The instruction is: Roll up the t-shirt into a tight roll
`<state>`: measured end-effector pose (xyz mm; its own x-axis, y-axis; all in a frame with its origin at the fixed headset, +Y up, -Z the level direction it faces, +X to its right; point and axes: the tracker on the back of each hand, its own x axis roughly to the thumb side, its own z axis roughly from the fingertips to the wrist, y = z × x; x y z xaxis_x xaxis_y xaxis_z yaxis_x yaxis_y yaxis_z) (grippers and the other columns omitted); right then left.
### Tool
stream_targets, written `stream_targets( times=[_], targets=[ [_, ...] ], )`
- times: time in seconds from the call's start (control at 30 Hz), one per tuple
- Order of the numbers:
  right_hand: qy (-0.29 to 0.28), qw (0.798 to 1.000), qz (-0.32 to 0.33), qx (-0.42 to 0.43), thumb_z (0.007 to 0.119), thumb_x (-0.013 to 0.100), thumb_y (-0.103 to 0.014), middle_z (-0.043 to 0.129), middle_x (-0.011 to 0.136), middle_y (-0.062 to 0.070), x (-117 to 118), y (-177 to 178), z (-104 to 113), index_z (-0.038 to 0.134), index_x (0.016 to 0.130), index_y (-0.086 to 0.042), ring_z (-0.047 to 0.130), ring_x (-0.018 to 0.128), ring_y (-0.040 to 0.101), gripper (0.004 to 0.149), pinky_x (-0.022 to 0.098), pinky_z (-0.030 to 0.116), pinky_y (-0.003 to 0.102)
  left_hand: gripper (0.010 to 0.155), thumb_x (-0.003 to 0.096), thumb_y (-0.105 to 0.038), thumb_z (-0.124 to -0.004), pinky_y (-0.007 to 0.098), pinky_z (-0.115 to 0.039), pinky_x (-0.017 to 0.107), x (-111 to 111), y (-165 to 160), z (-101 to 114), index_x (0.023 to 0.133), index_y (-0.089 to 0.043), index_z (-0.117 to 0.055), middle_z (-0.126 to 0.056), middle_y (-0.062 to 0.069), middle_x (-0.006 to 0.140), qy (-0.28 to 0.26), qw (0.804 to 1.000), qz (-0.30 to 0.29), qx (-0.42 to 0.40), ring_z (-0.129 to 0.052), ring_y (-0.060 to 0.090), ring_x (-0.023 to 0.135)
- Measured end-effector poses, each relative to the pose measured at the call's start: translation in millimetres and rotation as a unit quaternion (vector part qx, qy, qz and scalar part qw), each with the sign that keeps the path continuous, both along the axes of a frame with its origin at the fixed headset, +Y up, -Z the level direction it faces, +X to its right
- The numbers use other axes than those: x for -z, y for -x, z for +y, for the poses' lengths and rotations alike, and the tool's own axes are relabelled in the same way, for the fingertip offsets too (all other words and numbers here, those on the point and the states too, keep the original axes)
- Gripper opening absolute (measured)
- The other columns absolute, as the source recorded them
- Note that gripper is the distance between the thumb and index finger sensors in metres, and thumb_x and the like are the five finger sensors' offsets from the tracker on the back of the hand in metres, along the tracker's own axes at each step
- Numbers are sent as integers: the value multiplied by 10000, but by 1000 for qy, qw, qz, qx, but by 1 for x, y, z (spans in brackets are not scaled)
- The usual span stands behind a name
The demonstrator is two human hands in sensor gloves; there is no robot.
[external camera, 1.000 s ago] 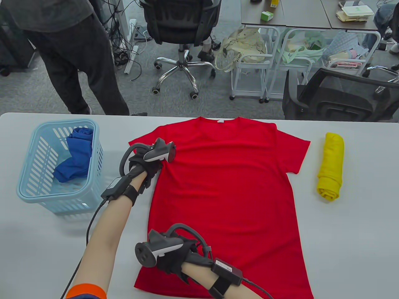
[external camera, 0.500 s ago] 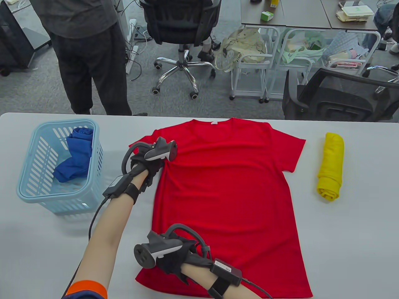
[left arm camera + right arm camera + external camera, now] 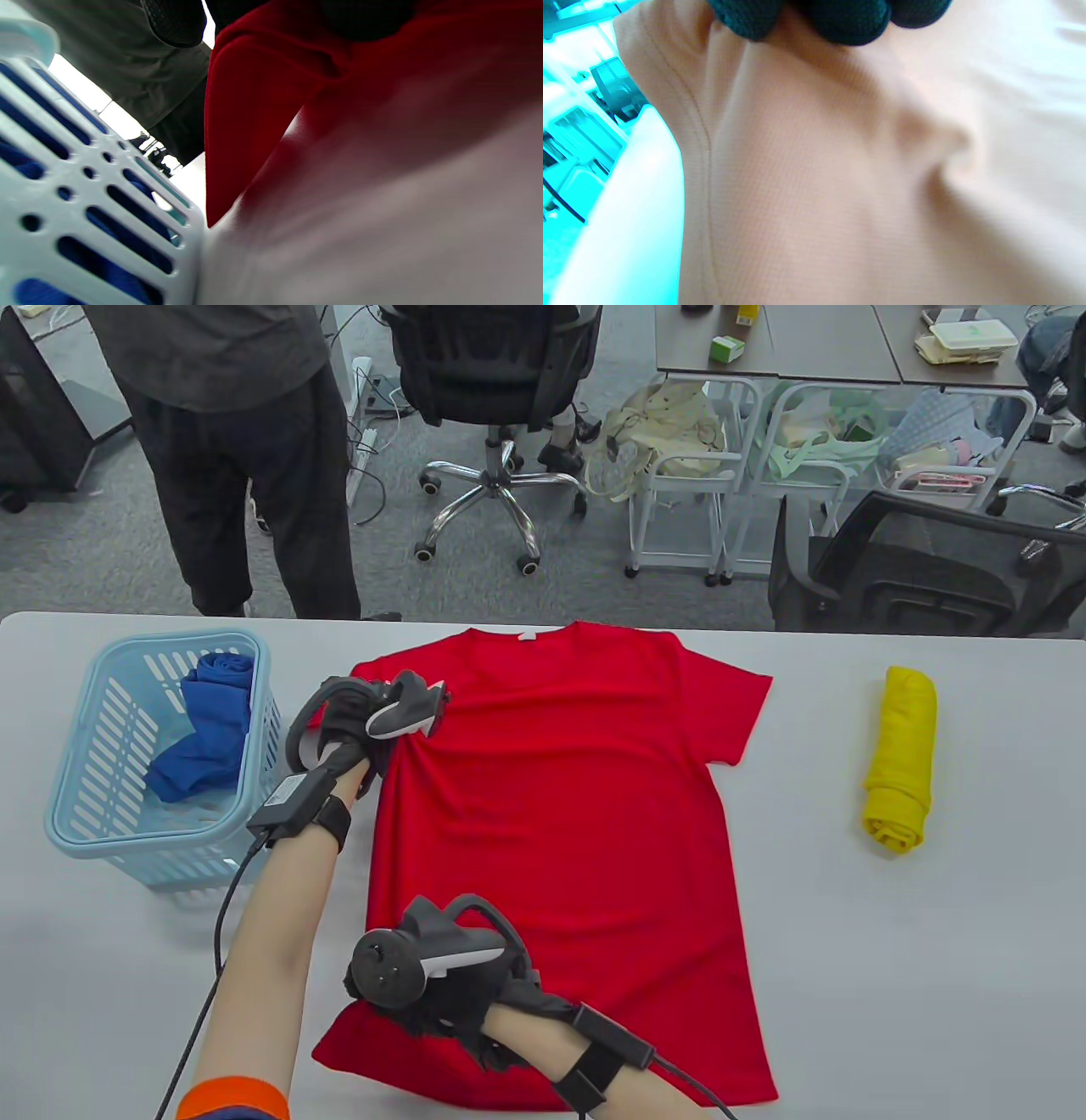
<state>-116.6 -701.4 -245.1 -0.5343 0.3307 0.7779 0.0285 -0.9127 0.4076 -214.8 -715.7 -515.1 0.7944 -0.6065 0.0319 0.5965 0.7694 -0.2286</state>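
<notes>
The red t-shirt (image 3: 560,831) is lying flat on the desk (image 3: 916,950). The left hand (image 3: 356,729) and right hand (image 3: 441,993) are pinching its side. It could bunch up if they pull unevenly.

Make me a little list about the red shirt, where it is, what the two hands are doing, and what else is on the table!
shirt: red t-shirt, spread flat, not rolled yet
left hand: left hand holds the shirt's left sleeve
right hand: right hand holds the shirt near its bottom left corner
basket: blue basket left of the shirt, blue cloth inside
yellow roll: yellow roll lies right of the shirt, apart from it
</notes>
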Motion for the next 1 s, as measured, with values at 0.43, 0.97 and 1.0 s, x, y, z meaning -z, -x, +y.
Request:
stream_targets(
  times=[0.43, 0.97, 1.0],
  targets=[
    [106, 986, -98, 83, 726, 571, -310, 637, 984, 104, 15, -174, 15, 627, 960, -256, 814, 692, 198, 406, 647, 646, 523, 486, 527, -445, -571, 487, -627, 808, -1, -181, 47, 999, -362, -494, -754, -118, 966, -39, 988, -117, -95, -843, 127, 902],
    [156, 927, -336, 62, 680, 600, -374, 458, 1160, 202, 24, -350, -1, 507, 1121, -205, 683, 952, 379, 575, 701, 525, 608, 683, 506, -527, -519, 519, -571, 819, -38, -233, 1, 1118, -329, -291, -460, -7, 1231, 30, 977, -197, -81, -645, 242, 1107],
    [157, 928, -335, 51, 680, 600, -378, 449, 1164, 202, 31, -341, -6, 498, 1125, -198, 662, 971, 394, 583, 703, 517, 612, 683, 502, -536, -511, 521, -570, 816, -44, -223, -3, 1118, -331, -300, -459, 0, 1230, 39, 976, -196, -89, -639, 248, 1108]
  ],
)
